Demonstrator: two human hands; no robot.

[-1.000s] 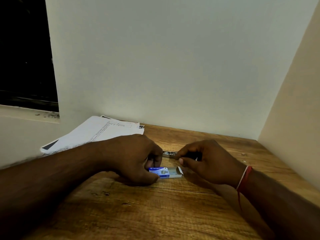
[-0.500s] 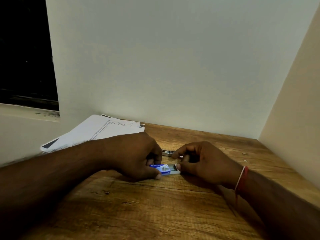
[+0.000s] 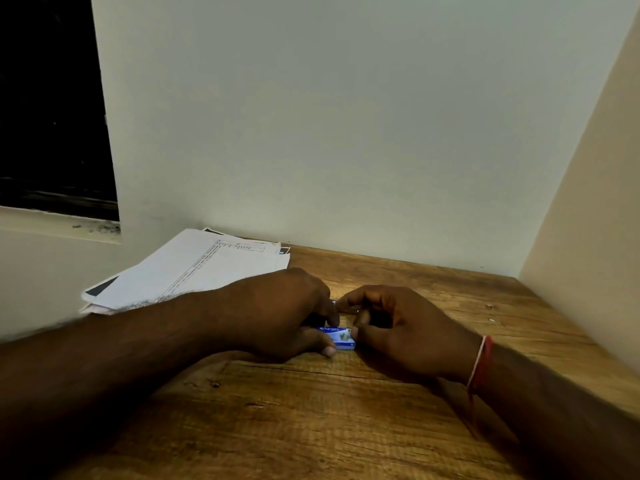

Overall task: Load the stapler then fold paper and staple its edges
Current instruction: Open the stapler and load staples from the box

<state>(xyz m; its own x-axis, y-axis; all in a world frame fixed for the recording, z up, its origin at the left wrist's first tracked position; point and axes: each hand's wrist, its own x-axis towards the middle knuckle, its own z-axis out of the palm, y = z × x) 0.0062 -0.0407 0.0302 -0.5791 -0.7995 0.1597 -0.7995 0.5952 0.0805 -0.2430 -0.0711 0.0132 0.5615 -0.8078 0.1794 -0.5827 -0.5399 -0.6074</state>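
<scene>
On the wooden table (image 3: 311,427), a small blue staple box (image 3: 341,337) is gripped by the left hand (image 3: 277,313), with fingers curled round it. Its right end is touched by the thumb of the right hand (image 3: 408,334). Whether anything is held under that hand's curled fingers cannot be told. 1 stack of paper (image 3: 194,268) is seen at the far left, against the wall (image 3: 346,133).
</scene>
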